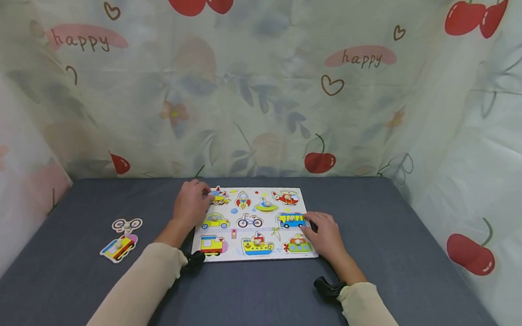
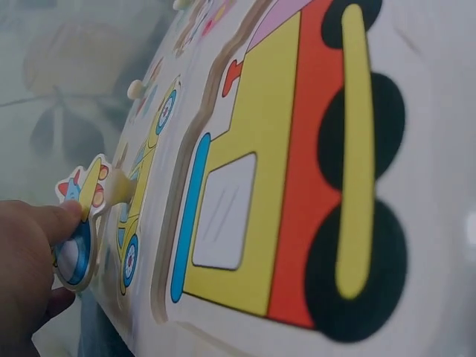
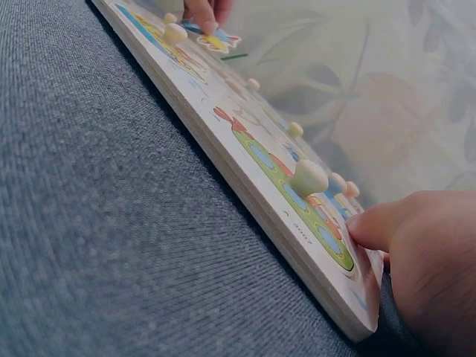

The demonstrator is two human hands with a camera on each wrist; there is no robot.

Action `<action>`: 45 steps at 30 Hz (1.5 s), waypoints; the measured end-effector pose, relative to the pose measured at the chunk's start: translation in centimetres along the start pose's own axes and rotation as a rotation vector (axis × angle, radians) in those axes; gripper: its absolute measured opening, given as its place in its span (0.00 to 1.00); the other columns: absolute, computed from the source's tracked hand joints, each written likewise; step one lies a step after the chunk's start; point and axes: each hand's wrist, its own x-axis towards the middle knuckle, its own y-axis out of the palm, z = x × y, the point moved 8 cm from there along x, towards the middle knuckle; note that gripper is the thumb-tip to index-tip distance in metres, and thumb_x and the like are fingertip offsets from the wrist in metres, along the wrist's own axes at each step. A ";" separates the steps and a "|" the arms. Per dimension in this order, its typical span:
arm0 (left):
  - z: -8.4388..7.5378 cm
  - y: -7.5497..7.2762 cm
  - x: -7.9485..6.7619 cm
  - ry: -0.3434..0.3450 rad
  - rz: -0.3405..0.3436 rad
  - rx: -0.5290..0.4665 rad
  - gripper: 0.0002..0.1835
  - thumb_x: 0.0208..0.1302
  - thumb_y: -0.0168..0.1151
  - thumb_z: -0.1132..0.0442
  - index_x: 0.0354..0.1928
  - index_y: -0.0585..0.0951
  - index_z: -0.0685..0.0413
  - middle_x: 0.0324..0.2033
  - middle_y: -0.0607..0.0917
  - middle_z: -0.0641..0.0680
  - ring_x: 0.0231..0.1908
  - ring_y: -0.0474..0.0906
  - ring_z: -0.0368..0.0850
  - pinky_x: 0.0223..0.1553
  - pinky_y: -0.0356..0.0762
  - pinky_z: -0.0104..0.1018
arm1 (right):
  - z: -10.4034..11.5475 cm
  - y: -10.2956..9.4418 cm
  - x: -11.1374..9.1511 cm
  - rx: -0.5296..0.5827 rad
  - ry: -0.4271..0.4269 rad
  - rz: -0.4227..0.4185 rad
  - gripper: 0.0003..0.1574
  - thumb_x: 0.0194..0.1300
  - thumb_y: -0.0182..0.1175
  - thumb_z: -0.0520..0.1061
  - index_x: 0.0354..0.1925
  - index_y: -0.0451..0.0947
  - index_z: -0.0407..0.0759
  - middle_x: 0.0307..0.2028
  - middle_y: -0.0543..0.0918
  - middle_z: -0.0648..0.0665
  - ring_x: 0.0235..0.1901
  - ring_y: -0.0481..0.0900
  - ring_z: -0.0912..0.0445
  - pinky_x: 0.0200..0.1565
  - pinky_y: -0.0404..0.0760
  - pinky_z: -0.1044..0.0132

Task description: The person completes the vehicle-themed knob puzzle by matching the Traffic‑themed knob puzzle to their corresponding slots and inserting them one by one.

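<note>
A white wooden puzzle board with knobbed vehicle pieces lies on the table. My left hand pinches an airplane puzzle piece by its edge, over the board's far left corner. In the left wrist view the piece is tilted, close to the yellow car piece. My right hand holds the board's right edge beside the blue bus piece; its thumb is near the green submarine piece, while most of the other fingers are hidden in the right wrist view.
Left of the board lie a loose bicycle piece and a loose train piece. The board's bicycle slot and train slot show printed pictures. A patterned curtain stands behind the dark grey table.
</note>
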 end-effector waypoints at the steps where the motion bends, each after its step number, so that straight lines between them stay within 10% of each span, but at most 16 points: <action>1: -0.1 0.1 0.0 0.005 -0.003 -0.001 0.09 0.62 0.68 0.58 0.39 0.83 0.54 0.40 0.78 0.53 0.43 0.70 0.51 0.44 0.73 0.46 | 0.0 0.0 0.0 -0.001 0.001 0.000 0.27 0.66 0.63 0.47 0.61 0.76 0.39 0.61 0.75 0.37 0.65 0.63 0.40 0.62 0.58 0.41; 45: -0.4 1.7 0.4 0.021 0.161 -0.017 0.10 0.67 0.62 0.63 0.49 0.83 0.53 0.49 0.79 0.53 0.49 0.70 0.51 0.52 0.71 0.49 | 0.1 -0.1 -0.1 0.002 0.002 0.000 0.28 0.65 0.64 0.47 0.61 0.76 0.39 0.61 0.75 0.37 0.65 0.62 0.40 0.62 0.58 0.41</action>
